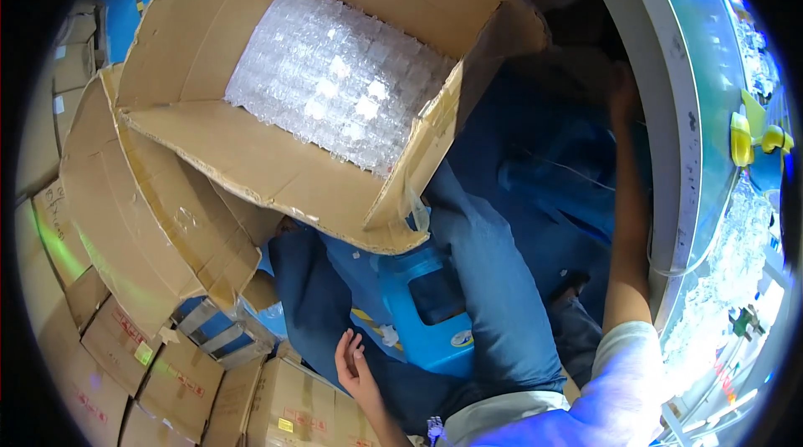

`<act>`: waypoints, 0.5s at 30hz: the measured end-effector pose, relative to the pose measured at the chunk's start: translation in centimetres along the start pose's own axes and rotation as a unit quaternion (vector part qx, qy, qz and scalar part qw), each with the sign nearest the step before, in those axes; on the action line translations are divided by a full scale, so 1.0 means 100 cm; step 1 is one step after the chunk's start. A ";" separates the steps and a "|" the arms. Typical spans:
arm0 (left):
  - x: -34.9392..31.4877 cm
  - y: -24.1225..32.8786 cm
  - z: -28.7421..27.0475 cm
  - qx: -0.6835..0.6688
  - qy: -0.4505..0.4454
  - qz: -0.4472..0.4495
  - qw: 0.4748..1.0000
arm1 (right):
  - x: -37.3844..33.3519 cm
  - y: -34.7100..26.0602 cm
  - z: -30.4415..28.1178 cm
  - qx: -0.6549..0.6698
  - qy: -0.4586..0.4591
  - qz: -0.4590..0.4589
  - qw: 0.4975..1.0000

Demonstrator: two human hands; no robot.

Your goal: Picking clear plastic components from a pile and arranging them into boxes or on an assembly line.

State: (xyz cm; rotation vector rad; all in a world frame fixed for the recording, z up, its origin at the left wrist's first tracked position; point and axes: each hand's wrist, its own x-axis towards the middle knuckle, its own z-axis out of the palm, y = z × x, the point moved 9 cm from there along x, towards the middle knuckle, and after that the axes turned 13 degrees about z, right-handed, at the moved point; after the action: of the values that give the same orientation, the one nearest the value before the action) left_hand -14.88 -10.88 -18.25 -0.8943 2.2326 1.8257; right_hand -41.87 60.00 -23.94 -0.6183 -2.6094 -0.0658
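My left hand (355, 365) is over my lap, its fingers loosely bent and somewhat apart, with nothing in it. My right arm reaches forward along the table's edge, and my right hand (621, 94) is in the dark beneath it; its fingers cannot be made out. Ahead of my knees, a large open cardboard box (242, 154) tilts toward me. Inside it, many clear plastic pieces (335, 79) lie packed in tight rows. Neither hand touches the box. A blue plastic stool (410, 342) stands between my legs.
At right, a curved-looking table edge (677, 112) bounds a green top with clear plastic pieces (719, 296) and a yellow-handled tool (742, 139). Another opened carton (134, 204) leans at left. Closed cartons (117, 342) are stacked at lower left. A blue plastic object (569, 171) sits in shadow under the table.
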 end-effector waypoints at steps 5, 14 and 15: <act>-0.010 0.021 0.002 0.052 -0.026 0.040 0.997 | 0.009 -0.064 0.022 0.018 0.028 0.011 0.999; -0.023 0.078 -0.047 0.155 0.065 0.160 0.973 | 0.013 -0.046 0.066 -0.029 0.164 0.000 0.986; -0.016 0.070 -0.052 0.152 0.063 0.161 0.973 | 0.010 -0.035 0.070 -0.044 0.178 -0.002 0.983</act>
State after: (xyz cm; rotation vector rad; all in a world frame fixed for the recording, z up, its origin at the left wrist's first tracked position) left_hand -15.72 -14.46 -10.14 -0.6361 2.7762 1.5043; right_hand -47.13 58.28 -29.55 -0.5717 -2.2706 -0.2700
